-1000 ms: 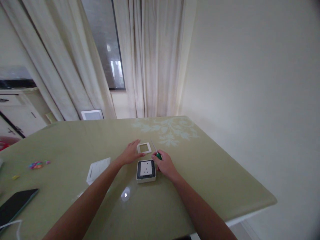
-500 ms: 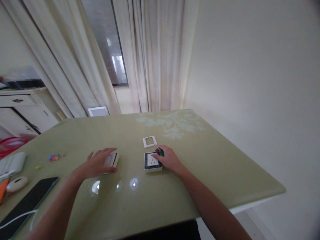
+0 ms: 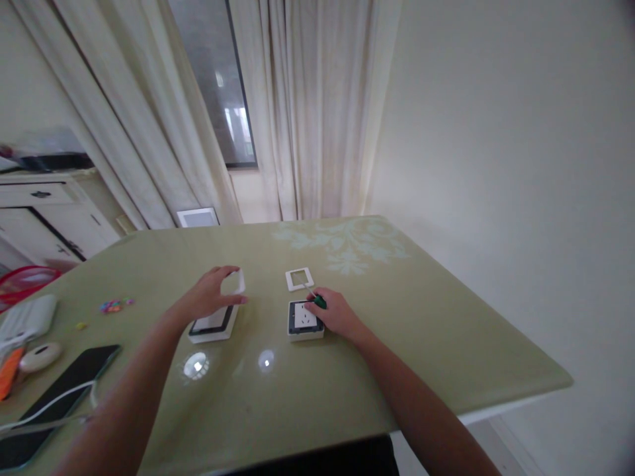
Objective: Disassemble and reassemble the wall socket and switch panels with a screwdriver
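My left hand grips a white cover frame between thumb and fingers, at the far end of a switch box. This box lies on the table with its dark inner rim and white face showing, partly behind the hand. In my right hand is a screwdriver with a green handle, its shaft pointing away toward a second white cover frame lying flat. Beneath the right fingers sits a wall socket in a white box, its dark mounting rim exposed.
On the left of the table lie a phone with a white cable, a round white case, an orange item, a white ridged object and small colourful pieces. A wall stands at the right.
My left hand has moved forward from the switch box, bringing the white cover frame away and exposing the dark rim. My right hand stays at the socket with the screwdriver.
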`<state>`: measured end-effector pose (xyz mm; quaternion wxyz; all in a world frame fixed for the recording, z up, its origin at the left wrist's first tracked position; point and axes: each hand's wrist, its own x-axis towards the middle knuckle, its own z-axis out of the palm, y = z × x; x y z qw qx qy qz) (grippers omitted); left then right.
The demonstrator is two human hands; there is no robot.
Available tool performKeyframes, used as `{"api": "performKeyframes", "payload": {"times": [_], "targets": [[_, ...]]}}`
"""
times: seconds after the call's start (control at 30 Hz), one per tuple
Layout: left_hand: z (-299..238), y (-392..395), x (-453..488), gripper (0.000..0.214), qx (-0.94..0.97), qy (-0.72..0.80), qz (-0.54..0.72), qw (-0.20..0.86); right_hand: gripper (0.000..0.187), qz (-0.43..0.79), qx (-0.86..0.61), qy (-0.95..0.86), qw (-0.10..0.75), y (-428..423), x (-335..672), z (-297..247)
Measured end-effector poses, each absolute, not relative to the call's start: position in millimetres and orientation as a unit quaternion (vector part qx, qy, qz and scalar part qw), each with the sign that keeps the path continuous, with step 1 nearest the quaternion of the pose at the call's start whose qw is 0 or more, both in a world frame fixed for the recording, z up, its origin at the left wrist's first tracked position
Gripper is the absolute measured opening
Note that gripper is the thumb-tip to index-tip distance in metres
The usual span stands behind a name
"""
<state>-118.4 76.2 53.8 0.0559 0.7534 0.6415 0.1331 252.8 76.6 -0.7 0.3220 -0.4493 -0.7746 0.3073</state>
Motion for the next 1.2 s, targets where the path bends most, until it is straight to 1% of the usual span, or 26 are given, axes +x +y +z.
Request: {"api": "performKeyframes", "payload": {"times": [0.13,0.23,0.3,0.4,0.47,0.53,0.63,0.67,0.73,0.8,0.87,0.93,1.0,1.07,1.13,1.2], "targets": [[44,109,-92,0.091,0.746,0.653,0.113,0.066,0.017,0.315,-0.450,-0.760,0.346,79,255,-4],[40,114,-74,0.086,0.744,0.654,0.115,0.079,0.029,0.316,-0.458,-0.734,0.390,83,257,-6],[38,107,-56,0.079,0.758,0.632,0.134,0.094,0.038,0.317,-0.460,-0.715,0.419,86,260,-7],[30,81,-16,0.061,0.795,0.565,0.175,0.138,0.043,0.317,-0.461,-0.691,0.457,89,264,-3],[22,59,12,0.056,0.817,0.515,0.191,0.176,0.045,0.311,-0.460,-0.677,0.483,90,268,2],[14,38,33,0.065,0.830,0.482,0.200,0.198,0.041,0.296,-0.460,-0.665,0.508,89,274,10],[7,19,42,0.077,0.824,0.476,0.223,0.210,0.025,0.259,-0.458,-0.657,0.539,86,283,27],[6,16,40,0.078,0.820,0.480,0.229,0.212,0.022,0.245,-0.457,-0.656,0.548,85,285,34],[6,15,34,0.076,0.811,0.487,0.242,0.217,0.023,0.219,-0.455,-0.654,0.563,84,286,50],[6,17,28,0.071,0.804,0.491,0.252,0.222,0.033,0.203,-0.450,-0.648,0.580,84,282,71],[6,19,26,0.068,0.798,0.493,0.259,0.228,0.052,0.195,-0.429,-0.639,0.608,84,273,93],[6,20,25,0.069,0.795,0.493,0.262,0.236,0.058,0.177,-0.394,-0.642,0.634,86,261,114],[6,20,24,0.071,0.795,0.490,0.262,0.243,0.056,0.138,-0.366,-0.656,0.646,87,249,131],[7,19,23,0.074,0.799,0.483,0.256,0.251,0.041,0.100,-0.346,-0.685,0.633,89,239,140],[8,19,22,0.077,0.804,0.476,0.248,0.256,0.023,0.069,-0.334,-0.727,0.596,90,231,142],[8,19,20,0.078,0.807,0.474,0.243,0.257,0.014,0.050,-0.331,-0.765,0.550,91,227,139]]}}
